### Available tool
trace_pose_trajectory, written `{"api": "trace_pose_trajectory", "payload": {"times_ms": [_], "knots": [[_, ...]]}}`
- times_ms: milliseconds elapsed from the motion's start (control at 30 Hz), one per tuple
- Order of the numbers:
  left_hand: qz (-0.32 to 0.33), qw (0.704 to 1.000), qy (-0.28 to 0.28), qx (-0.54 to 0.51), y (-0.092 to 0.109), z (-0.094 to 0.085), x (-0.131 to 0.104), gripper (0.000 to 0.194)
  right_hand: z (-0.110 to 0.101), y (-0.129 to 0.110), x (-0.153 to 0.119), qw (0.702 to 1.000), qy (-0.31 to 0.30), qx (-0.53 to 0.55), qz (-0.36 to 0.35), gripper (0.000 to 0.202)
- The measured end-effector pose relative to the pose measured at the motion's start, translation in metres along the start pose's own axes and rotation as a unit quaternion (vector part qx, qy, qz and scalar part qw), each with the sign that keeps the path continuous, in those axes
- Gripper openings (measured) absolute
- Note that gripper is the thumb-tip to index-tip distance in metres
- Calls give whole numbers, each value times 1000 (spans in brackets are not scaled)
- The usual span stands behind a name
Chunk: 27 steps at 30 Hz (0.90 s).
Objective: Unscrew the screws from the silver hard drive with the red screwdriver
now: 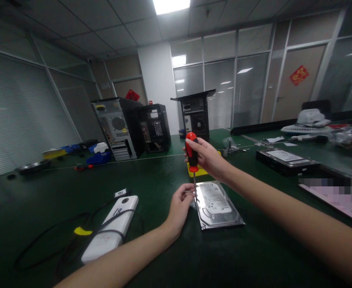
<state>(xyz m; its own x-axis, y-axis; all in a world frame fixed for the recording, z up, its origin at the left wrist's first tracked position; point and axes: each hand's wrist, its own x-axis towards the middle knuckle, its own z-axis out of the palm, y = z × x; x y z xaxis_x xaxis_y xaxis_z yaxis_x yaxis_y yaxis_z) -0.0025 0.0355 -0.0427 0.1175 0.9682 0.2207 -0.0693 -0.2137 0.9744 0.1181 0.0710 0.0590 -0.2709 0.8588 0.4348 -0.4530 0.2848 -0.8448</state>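
A silver hard drive lies label up on the green table. My right hand is wrapped round the red and black handle of a screwdriver, held upright with its shaft pointing down at the drive's left edge. My left hand is at that same edge, its thumb and fingertips pinched together beside the shaft. Whether they grip the shaft, the drive or a small part is too small to tell. Behind the drive sits a yellow object, partly hidden by my right hand.
At the left lies a white power strip with a black cable looped about it. Computer cases stand at the back. To the right are another drive, a pink-surfaced panel, a white cap and plastic bags.
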Motion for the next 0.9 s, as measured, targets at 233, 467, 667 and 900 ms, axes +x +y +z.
{"api": "trace_pose_trajectory", "payload": {"times_ms": [233,467,667,900], "knots": [[2,999,-33,21,-1,1,-1,26,3,0,-1,999,-11,48,14,38],[7,1000,-20,13,0,1,-1,23,2,2,1,999,19,26,1,41],[3,1000,-12,9,0,1,0,20,3,2,0,998,-44,30,37,34],[15,1000,-9,9,0,1,-1,18,5,3,-2,1000,-15,14,-3,42]]}}
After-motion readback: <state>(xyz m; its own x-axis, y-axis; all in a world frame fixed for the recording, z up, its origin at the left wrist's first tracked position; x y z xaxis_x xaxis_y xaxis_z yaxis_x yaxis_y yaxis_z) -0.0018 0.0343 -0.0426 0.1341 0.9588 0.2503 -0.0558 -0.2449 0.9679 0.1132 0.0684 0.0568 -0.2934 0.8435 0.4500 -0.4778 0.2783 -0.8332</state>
